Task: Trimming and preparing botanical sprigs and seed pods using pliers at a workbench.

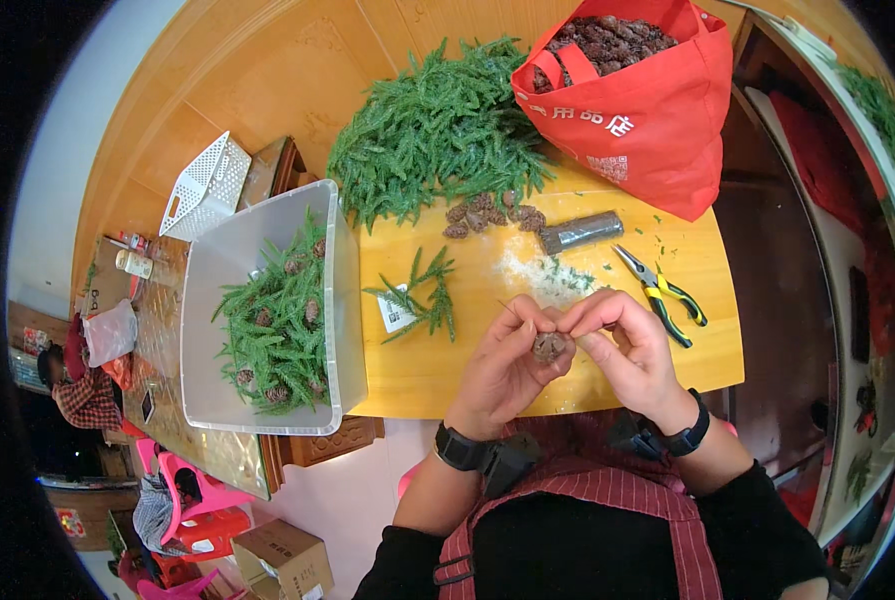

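Note:
My left hand (502,370) is closed around a brown pine cone (548,347), held over the front part of the yellow table. Beside it, my right hand (627,350) is closed in a pinch, thumb and forefinger meeting the left fingertips just above the cone. A thin strand shows near the left fingers; what the right fingertips grip is too small to make out. Farther left lies a green artificial fir sprig (437,300) with a white tag (397,312). Several loose pine cones (477,214) lie beyond my hands, next to a dark wrapped bundle (582,232).
Pliers (657,290) with yellow-black handles lie at the right. A heap of green sprigs (437,130) and a red bag (637,110) of pine cones stand at the back. A clear bin (347,300) at left holds sprigs with cones. Pale powder (552,280) dusts the table.

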`<state>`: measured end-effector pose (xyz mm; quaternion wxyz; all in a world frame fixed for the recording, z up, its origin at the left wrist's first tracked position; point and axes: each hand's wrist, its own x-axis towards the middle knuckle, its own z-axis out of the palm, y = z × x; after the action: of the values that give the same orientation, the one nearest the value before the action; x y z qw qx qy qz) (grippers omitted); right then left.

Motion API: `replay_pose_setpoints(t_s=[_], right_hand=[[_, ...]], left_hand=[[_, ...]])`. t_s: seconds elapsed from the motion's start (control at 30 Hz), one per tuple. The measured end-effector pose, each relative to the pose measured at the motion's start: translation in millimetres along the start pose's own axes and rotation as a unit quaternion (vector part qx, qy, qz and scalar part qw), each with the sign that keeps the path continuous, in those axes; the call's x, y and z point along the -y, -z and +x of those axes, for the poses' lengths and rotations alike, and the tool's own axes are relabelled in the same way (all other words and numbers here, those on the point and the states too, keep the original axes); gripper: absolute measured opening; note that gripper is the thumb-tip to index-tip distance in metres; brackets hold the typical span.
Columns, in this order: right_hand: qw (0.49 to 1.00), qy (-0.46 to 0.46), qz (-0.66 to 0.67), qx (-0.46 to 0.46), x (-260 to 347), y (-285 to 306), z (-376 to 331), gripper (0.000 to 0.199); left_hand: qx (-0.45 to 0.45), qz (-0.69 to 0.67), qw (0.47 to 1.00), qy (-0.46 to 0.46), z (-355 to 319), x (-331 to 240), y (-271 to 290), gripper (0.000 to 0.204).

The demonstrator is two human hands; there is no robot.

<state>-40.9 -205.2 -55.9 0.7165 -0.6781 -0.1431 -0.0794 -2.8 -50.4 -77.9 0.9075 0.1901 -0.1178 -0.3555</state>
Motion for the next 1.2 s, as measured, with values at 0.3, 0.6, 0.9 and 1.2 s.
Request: replay_pose_setpoints(t_s=[0.3,0.6,0.9,1.2], right_hand=[[0.970,0.095,-0.202,-0.093,-2,-2,0,0.008],[0.958,0.141,-0.229,-0.099,1,-5,2,0.013],[0.944,0.184,-0.265,-0.074,2,-2,2,0.017],[0.943,0.180,-0.265,-0.089,2,-6,-1,0.019]], left_hand=[[-0.128,0.183,0.974,-0.039,-3,2,-7,0.022],[-0.162,0.293,0.934,-0.124,-1,8,-7,0.031],[-0.163,0.324,0.920,-0.150,-1,11,-8,0.025],[-0.136,0.362,0.901,-0.196,-1,11,-10,0.020]])
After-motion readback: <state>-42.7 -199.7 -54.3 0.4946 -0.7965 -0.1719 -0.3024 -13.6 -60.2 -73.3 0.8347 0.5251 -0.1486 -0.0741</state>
